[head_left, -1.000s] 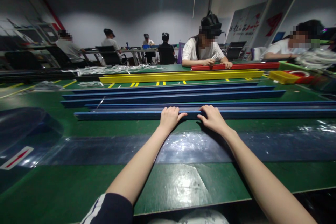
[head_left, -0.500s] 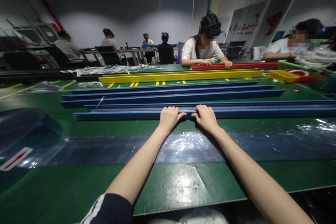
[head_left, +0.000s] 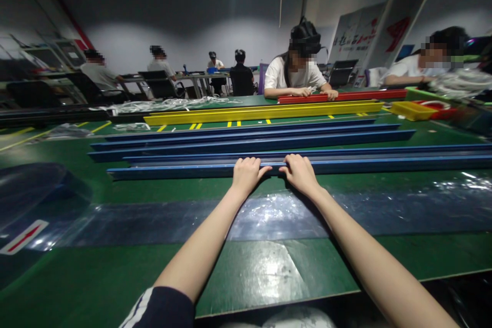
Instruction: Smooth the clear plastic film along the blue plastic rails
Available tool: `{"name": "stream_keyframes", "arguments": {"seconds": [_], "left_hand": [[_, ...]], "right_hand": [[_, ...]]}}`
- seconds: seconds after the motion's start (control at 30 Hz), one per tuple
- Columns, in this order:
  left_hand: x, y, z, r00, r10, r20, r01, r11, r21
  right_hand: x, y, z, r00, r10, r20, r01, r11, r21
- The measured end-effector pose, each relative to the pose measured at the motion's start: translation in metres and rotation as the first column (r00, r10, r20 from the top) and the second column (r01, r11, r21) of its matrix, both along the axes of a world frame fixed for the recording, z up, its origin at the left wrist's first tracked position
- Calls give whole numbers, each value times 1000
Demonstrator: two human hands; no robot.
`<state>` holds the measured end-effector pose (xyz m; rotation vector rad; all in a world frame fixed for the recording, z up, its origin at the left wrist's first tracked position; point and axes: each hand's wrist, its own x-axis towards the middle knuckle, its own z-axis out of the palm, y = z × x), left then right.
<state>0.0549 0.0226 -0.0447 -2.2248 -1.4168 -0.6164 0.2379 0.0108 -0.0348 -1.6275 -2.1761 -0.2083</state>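
Note:
A long blue channel profile (head_left: 184, 170) lies crosswise on the green table. My left hand (head_left: 248, 173) grips its near wall, fingers curled over the top edge and thumb pointing right along the near side. Just to the right, my right hand (head_left: 300, 171) holds the same wall, its fingers bent over the edge and its thumb toward the left hand. A narrow gap separates the two thumbs. The fingertips inside the channel are hidden. Between me and the profile, a clear plastic strip (head_left: 154, 220) runs across the table, rolled up at the left beside a red arrow label (head_left: 25, 237).
Several more blue profiles (head_left: 253, 141) lie behind, then a yellow profile (head_left: 265, 111). Across the table a co-worker (head_left: 294, 69) holds a red profile (head_left: 346, 95). A yellow tray (head_left: 413, 110) stands at the right. The green table's (head_left: 246, 282) near edge is close to me.
Both hands stay on the blue profile in nearly the same place. The view has shifted very slightly.

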Motion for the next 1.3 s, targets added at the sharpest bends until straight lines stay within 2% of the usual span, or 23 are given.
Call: {"name": "stream_keyframes", "arguments": {"seconds": [0.27, 0.97, 1.17, 1.3], "left_hand": [[1, -2, 2, 1000, -6, 16, 6, 999, -37], [-3, -4, 4, 999, -22, 36, 22, 1000, -14], [-2, -5, 3, 999, -21, 38, 22, 999, -31], [-2, -6, 9, 999, -29, 20, 30, 999, -42]], "right_hand": [[1, -2, 2, 1000, 13, -3, -13, 1000, 4], [-1, -11, 16, 984, 41, 174, -45, 999, 23], [11, -12, 16, 980, 22, 199, -27, 999, 20], [26, -13, 16, 976, 7, 218, -7, 1000, 0]]}}
